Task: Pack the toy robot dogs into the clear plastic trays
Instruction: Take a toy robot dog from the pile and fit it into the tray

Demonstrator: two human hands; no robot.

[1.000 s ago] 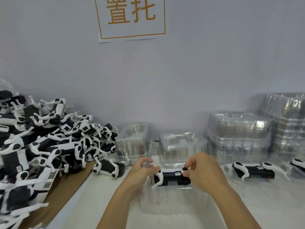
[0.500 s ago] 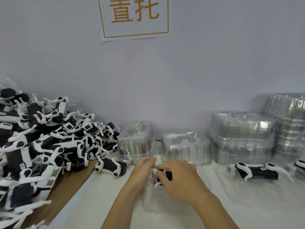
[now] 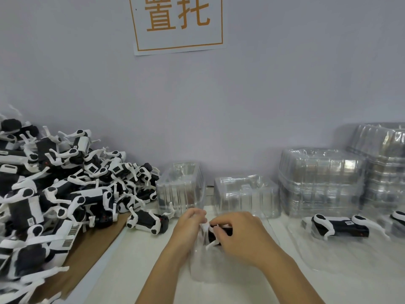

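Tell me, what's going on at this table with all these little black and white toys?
A person is packing toy robot dogs into clear plastic trays. Both hands, the left hand and the right hand, hold one toy dog over a clear tray on the white table. A big pile of unpacked dogs lies to the left. Stacks of empty trays stand at the back right, and one dog already in a tray lies in front of them.

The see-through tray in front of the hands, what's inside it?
A black and white toy robot dog sits in the clear tray. The right hand covers most of it and the left hand holds its end, so only white legs and a dark bit show.
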